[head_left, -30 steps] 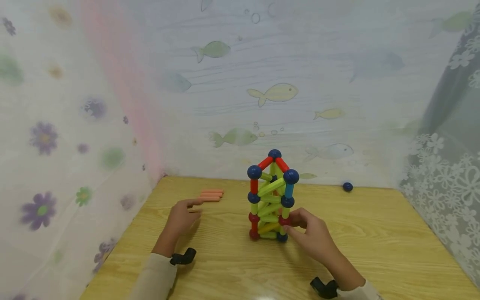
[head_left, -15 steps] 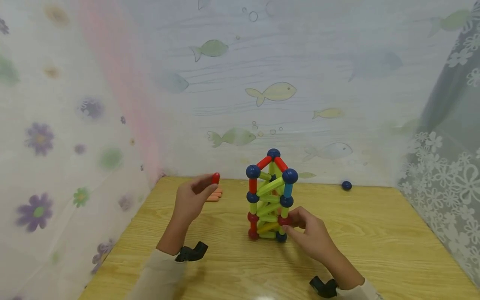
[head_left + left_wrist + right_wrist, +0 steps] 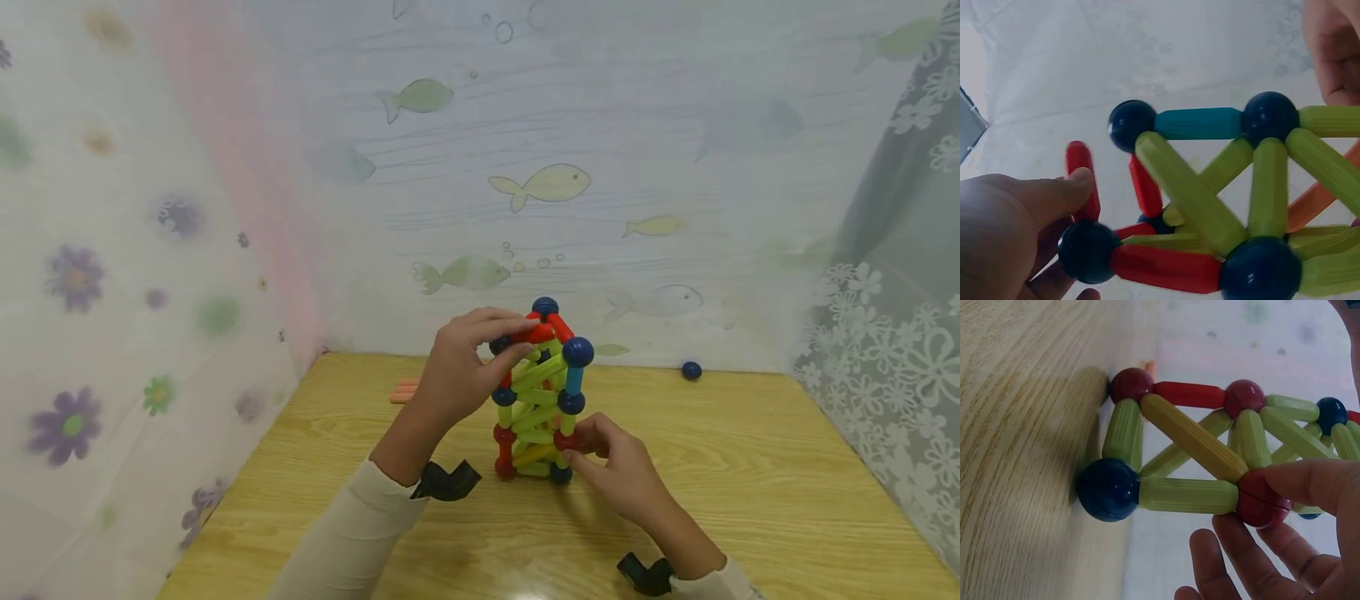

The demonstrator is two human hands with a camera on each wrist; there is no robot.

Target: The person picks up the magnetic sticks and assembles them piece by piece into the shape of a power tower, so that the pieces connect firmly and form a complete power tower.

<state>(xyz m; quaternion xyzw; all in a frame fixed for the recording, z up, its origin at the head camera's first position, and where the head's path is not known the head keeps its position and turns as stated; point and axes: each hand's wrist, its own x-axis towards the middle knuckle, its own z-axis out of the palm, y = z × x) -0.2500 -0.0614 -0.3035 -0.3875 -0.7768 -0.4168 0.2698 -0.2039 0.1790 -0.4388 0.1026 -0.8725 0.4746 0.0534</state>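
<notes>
A tower of magnetic rods and balls (image 3: pixel 537 396) stands upright on the wooden table, with green, red, yellow and blue rods. At its top left corner my left hand (image 3: pixel 461 367) pinches a short red rod (image 3: pixel 1079 159) between thumb and fingers. In the left wrist view, that rod's lower end meets or nearly meets a dark blue ball (image 3: pixel 1088 253). Lower on the right side, my right hand (image 3: pixel 626 471) pinches a red ball (image 3: pixel 1261 499) of the tower with thumb and fingertips. The tower's far side is partly hidden.
Several orange rods (image 3: pixel 405 392) lie at the back left, partly covered by my left arm. A loose dark blue ball (image 3: pixel 691 370) sits near the back right edge of the wooden table (image 3: pixel 735 467). Patterned fabric walls (image 3: pixel 360 250) surround the table.
My left hand has picked up a red rod from the back left and carried it right to the tower's top. My right hand stays on the red ball.
</notes>
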